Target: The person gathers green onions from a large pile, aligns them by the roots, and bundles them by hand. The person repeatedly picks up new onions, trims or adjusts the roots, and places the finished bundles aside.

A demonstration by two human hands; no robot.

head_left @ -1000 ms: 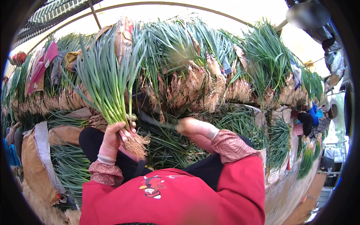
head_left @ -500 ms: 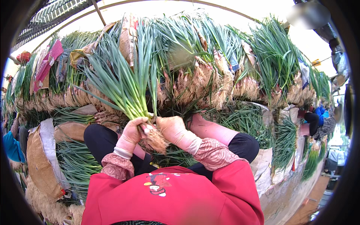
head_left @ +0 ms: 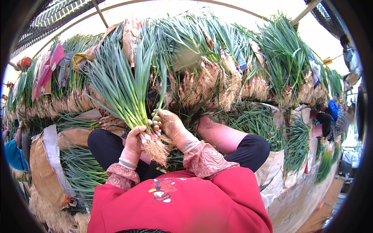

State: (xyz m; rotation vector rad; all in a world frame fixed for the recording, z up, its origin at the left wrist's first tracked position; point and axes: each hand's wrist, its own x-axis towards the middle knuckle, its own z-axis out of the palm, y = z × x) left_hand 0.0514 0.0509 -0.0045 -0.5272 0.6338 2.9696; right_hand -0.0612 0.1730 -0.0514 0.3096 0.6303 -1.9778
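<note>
My left hand point(head_left: 134, 143) is closed round the lower stems of a bunch of green garlic point(head_left: 130, 101), just above its pinkish bulbs. The long leaves fan up and away from me, and the pale tangled roots point(head_left: 156, 150) hang below. Close beside it, my right hand point(head_left: 172, 126) has its fingers bent round a single green garlic stalk point(head_left: 162, 87) at the bunch's right edge. The fingertips partly hide that stalk's lower end.
Beyond my hands runs a tall row of stacked green garlic point(head_left: 211, 81), roots toward me. More leaves point(head_left: 83, 171) lie at my left beside brown sacking point(head_left: 44, 171). My bent knees point(head_left: 248, 153) flank my hands. Other people point(head_left: 333, 124) sit at the right and left edges.
My left hand and the bunch have come slightly lower, toward me. My right hand has risen from beside the bulbs, and its fingers now curl round a separate stalk.
</note>
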